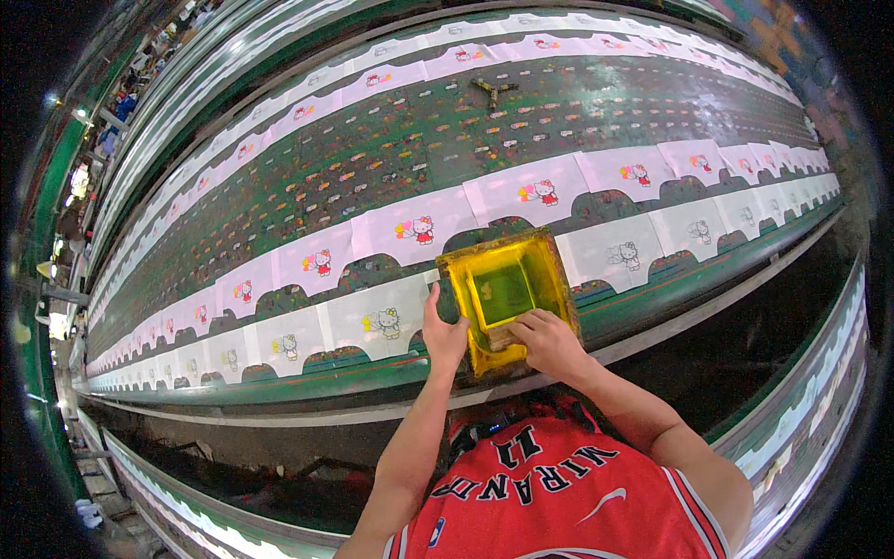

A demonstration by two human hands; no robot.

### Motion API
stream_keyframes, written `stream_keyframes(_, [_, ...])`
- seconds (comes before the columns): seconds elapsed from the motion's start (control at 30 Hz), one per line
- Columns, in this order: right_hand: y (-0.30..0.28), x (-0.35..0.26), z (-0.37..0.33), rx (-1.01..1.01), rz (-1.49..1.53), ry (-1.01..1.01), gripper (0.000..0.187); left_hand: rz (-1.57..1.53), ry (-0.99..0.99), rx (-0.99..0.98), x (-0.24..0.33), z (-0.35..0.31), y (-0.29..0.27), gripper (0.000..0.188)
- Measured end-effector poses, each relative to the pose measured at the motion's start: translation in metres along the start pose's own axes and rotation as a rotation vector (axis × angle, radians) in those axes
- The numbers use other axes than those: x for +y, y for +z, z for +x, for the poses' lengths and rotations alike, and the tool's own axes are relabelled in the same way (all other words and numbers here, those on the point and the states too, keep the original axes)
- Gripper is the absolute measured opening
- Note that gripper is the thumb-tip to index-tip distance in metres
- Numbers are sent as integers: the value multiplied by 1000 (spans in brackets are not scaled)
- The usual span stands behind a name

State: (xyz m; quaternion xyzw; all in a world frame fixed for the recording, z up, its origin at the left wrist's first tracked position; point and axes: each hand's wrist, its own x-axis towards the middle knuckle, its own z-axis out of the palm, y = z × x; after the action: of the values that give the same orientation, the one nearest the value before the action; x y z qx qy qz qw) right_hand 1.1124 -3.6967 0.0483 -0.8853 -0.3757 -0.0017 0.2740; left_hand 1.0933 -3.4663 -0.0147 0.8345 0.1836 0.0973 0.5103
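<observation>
A square screen-printing frame (561,279) with yellow-stained inner walls lies tilted over the near row of white fabric pieces (610,235). My left hand (445,328) grips the frame's left side, the thumb pointing up along its edge and the other fingers partly hidden. Inside the near part of the frame, my right hand (549,345) is closed on a wooden-edged squeegee (504,336). Yellow ink covers the mesh (503,289) and pools around its border. Left of the frame, one near piece (384,324) bears a cartoon outline with some yellow on it.
A long green printing table (372,382) curves across the view. Pink-white pieces (419,233) with coloured cartoon prints line its middle, and further rows lie along the far side. A dark Y-shaped object (493,91) rests on the ink-stained surface. Another table (801,391) stands at the right.
</observation>
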Motion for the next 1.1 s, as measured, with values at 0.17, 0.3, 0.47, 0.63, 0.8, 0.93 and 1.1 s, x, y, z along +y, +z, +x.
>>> stream_keyframes(0.17, [1,10,-9,28,45,-21,40,41,-19,16,6,-1,5,82])
stream_keyframes(0.3, [7,13,-12,36,50,-32,45,14,-27,-14,9,3,3,82])
stream_keyframes(0.47, [-5,6,-17,21,40,-30,45,111,-35,-15,7,3,2,82])
stream_keyframes(0.63, [4,9,-25,52,27,-94,43,69,-12,-20,4,3,1,82])
stream_keyframes(0.8, [26,61,51,113,-57,-108,32,13,-62,-48,8,4,2,83])
stream_keyframes(0.93, [5,69,112,-14,18,54,22,47,-66,-56,1,6,2,85])
stream_keyframes(1.1, [12,47,56,9,19,13,27,56,-57,-31,4,1,2,87])
